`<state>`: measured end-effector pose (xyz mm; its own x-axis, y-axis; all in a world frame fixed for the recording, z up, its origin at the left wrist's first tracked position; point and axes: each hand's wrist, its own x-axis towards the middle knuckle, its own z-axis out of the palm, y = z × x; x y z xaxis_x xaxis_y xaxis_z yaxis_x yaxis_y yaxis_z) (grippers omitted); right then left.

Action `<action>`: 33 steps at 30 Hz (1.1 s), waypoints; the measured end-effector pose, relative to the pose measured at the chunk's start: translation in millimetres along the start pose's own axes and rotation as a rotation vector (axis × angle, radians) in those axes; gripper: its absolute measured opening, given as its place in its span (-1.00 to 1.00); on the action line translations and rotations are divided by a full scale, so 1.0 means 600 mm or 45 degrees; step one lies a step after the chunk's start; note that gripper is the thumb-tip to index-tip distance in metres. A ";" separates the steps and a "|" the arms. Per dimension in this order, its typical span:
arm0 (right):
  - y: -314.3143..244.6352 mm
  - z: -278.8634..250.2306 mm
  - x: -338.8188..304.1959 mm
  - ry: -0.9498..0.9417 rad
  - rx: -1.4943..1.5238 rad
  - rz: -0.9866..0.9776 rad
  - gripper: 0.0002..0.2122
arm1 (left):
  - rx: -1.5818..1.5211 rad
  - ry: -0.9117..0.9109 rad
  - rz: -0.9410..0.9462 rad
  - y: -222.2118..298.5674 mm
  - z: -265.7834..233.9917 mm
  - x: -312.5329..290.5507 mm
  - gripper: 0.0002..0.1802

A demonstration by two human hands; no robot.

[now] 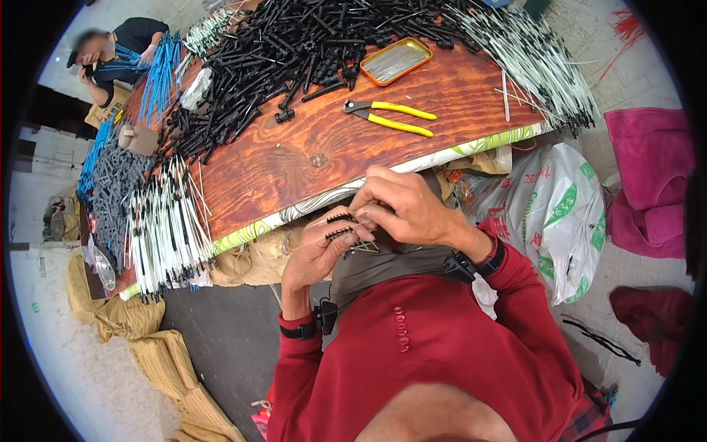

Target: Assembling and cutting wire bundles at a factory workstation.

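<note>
My left hand (pixel 317 249) is in front of the table edge, over my lap. Its fingers are closed around small black ridged strips (pixel 339 218), with thin metal pins (pixel 362 247) showing beside the thumb. Against it, my right hand (pixel 403 206) has its fingers pinched together at the inner end of these pieces. What the right fingertips grip is hidden. Beyond the hands, end cutters with yellow handles (pixel 398 118) lie on the red-brown wooden table (pixel 294 166). Behind them sits an orange-rimmed tin (pixel 398 62) of thin metal pins.
A heap of black plastic parts (pixel 294 44) covers the table's back. White rods with black tips lie in bundles at left (pixel 166 228) and right (pixel 530 59). Grey parts (pixel 118 199) are piled far left, near a co-worker (pixel 121 59) with blue rods. A plastic bag (pixel 549 214) stands at right.
</note>
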<state>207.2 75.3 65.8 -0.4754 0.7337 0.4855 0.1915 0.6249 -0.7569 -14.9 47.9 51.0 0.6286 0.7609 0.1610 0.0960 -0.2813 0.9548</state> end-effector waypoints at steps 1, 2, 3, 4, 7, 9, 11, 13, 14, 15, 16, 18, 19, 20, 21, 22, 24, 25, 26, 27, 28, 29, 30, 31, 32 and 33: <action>-0.004 0.005 0.002 0.003 0.058 0.015 -0.91 | 0.069 -0.009 -0.035 0.002 0.001 -0.001 -0.78; -0.004 0.008 0.001 0.018 0.054 0.010 -0.91 | 0.140 -0.018 -0.069 0.005 0.003 -0.002 -0.78; 0.000 0.012 0.003 -0.008 0.132 0.070 -0.91 | 0.159 -0.032 -0.056 0.006 0.001 -0.001 -0.78; 0.005 0.015 0.005 -0.033 0.211 0.129 -0.91 | 0.124 -0.011 -0.073 0.005 0.001 -0.003 -0.79; 0.010 0.018 0.007 -0.080 0.420 0.281 -0.88 | 0.065 0.025 -0.102 -0.003 0.005 -0.004 -0.79; 0.011 0.018 0.004 -0.157 0.687 0.504 -0.80 | 0.117 0.154 -0.043 -0.010 0.015 0.001 -0.78; 0.034 0.031 0.003 -0.045 0.720 0.434 -0.72 | 0.141 0.205 -0.019 -0.007 0.015 0.005 -0.77; 0.049 0.042 0.001 0.142 0.787 0.315 -0.52 | -0.037 0.329 0.012 0.008 0.017 0.011 -0.76; 0.048 0.044 -0.002 0.144 0.796 0.330 -0.52 | -0.129 0.397 0.020 0.012 0.019 0.010 -0.75; 0.047 0.043 -0.006 -0.018 0.844 0.369 -0.45 | -0.137 0.397 0.001 0.007 0.017 0.013 -0.75; 0.042 0.043 -0.006 -0.187 0.891 0.402 -0.38 | -0.267 0.492 0.089 -0.001 0.011 0.020 -0.76; 0.039 0.054 -0.014 -0.357 0.946 0.439 -0.30 | -0.398 0.591 0.167 -0.010 0.011 0.027 -0.76; 0.040 0.064 -0.023 -0.373 0.890 0.469 -0.28 | -0.560 0.676 0.146 -0.012 0.017 0.031 -0.77; 0.041 0.075 -0.032 -0.387 0.834 0.498 -0.25 | -0.722 0.761 0.124 -0.014 0.024 0.034 -0.77; 0.040 0.083 -0.037 -0.401 0.779 0.524 -0.23 | -0.881 0.845 0.102 -0.015 0.026 0.035 -0.77; 0.041 0.087 -0.041 -0.399 0.789 0.528 -0.23 | -0.878 0.845 0.091 -0.020 0.026 0.034 -0.77; 0.046 0.092 -0.049 -0.410 0.831 0.544 -0.30 | -0.847 0.901 0.039 -0.043 0.030 0.027 -0.75; 0.049 0.093 -0.054 -0.413 0.853 0.554 -0.33 | -0.832 0.926 0.011 -0.051 0.031 0.026 -0.74; 0.050 0.097 -0.057 -0.402 0.868 0.571 -0.33 | -0.836 0.919 -0.014 -0.052 0.032 0.025 -0.74; 0.053 0.101 -0.054 -0.409 0.888 0.573 -0.37 | -0.780 0.911 -0.001 -0.052 0.029 0.025 -0.74; 0.056 0.101 -0.050 -0.419 0.904 0.571 -0.40 | -0.724 0.903 0.017 -0.049 0.026 0.029 -0.73; 0.055 0.104 -0.051 -0.429 0.920 0.568 -0.44 | -0.669 0.895 0.037 -0.049 0.027 0.030 -0.73; 0.053 0.110 -0.056 -0.421 0.930 0.581 -0.44 | -0.673 0.890 0.019 -0.051 0.031 0.028 -0.73; 0.056 0.111 -0.055 -0.437 1.013 0.648 -0.46 | -0.684 0.874 0.026 -0.052 0.029 0.033 -0.73; 0.059 0.112 -0.053 -0.454 1.096 0.713 -0.48 | -0.695 0.859 0.034 -0.054 0.028 0.037 -0.73; 0.061 0.112 -0.051 -0.472 1.178 0.777 -0.49 | -0.705 0.846 0.044 -0.054 0.026 0.040 -0.73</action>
<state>171.0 57.7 -5.9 -0.7715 0.6266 -0.1105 -0.1512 -0.3492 -0.9247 9.3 66.3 20.0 0.0266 0.9898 0.1399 -0.4128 -0.1166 0.9033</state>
